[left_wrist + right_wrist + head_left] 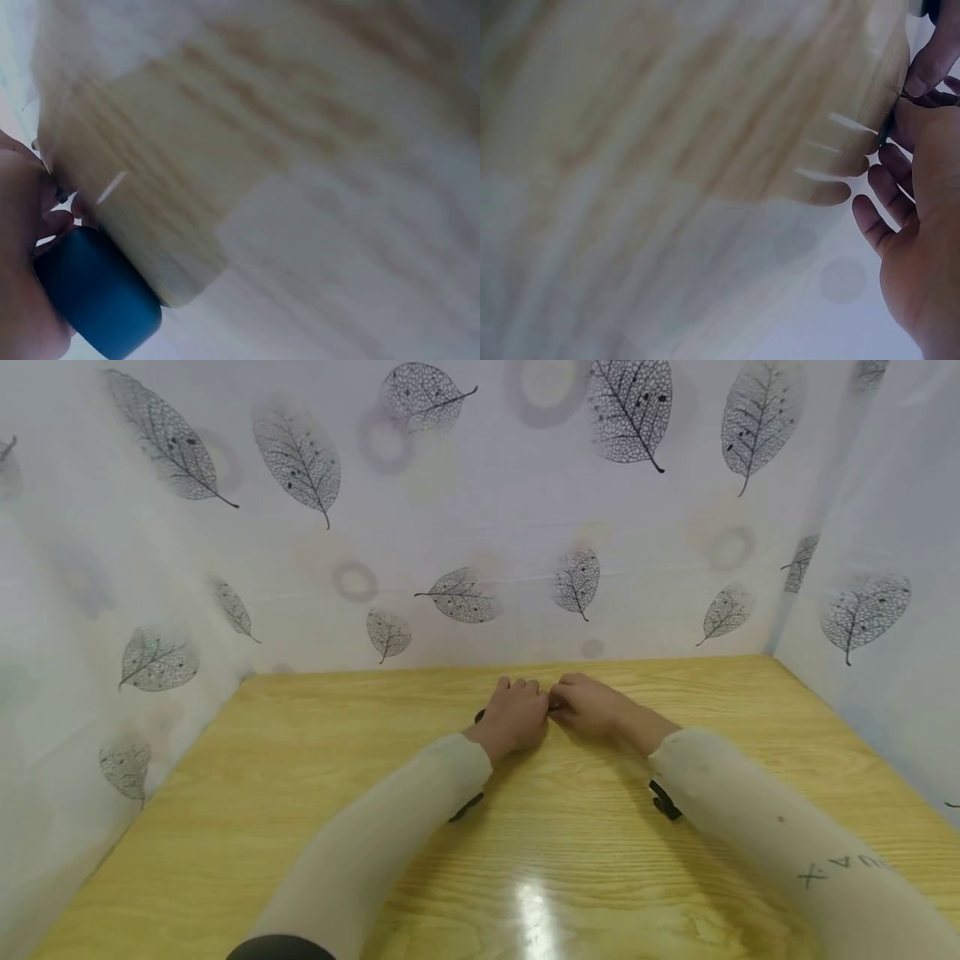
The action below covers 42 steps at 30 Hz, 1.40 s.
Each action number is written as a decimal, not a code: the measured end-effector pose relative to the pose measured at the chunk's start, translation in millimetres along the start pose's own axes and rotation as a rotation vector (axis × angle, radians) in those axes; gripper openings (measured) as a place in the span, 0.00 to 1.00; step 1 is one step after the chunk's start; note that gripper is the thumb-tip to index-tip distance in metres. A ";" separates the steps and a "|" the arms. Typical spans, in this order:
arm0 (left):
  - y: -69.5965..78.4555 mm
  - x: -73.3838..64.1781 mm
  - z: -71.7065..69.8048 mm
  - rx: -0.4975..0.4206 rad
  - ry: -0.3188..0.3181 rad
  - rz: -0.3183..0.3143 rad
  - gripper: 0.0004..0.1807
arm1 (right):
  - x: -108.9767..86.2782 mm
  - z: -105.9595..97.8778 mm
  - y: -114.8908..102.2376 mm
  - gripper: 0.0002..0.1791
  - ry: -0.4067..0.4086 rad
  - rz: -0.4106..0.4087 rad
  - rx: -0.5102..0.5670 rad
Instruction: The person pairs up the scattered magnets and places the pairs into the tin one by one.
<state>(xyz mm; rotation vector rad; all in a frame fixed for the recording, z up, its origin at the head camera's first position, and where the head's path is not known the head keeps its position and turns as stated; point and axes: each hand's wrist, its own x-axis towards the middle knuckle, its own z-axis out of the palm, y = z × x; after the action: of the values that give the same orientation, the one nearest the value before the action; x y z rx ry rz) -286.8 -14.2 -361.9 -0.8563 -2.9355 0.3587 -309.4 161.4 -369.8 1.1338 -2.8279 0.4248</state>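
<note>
Over the far middle of the table, my left hand [519, 713] and right hand [588, 703] meet with fingertips close together. The left hand grips a dark blue, smooth, rounded object [101, 292]; in the head view its dark end [480, 716] shows beside that hand and the rest is hidden. Between thumb and index finger, my right hand pinches a small, thin dark piece [887, 129], its other fingers loosely bent. That piece reaches toward the left hand's fingertips; whether it joins the blue object I cannot tell.
A glossy wood-grain table [360, 727] lies under both hands, with a bright reflection near its front. White leaf-print curtain [480, 527] closes off the back and both sides. Black straps [663, 800] show under the light sleeves.
</note>
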 end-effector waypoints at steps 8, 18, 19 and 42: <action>-10.0 -10.7 4.8 0.007 0.026 -0.029 0.20 | 4.2 0.5 -7.1 0.06 -0.020 0.000 -0.023; -20.5 -26.8 12.4 -0.058 0.041 -0.061 0.30 | 2.4 3.8 -3.5 0.08 -0.012 -0.040 -0.017; -22.9 -29.8 12.9 -0.070 0.052 -0.058 0.32 | 2.3 3.5 -3.7 0.08 -0.012 -0.038 -0.010; -74.6 -83.8 30.5 -0.248 0.164 0.048 0.42 | -0.1 3.7 -12.7 0.07 -0.048 0.062 0.057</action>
<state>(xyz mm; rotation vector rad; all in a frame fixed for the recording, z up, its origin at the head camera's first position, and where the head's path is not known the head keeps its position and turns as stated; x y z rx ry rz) -258.9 -126.5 -373.2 -0.9354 -2.8471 -0.0742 -300.5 151.6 -370.4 1.0823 -2.9170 0.4923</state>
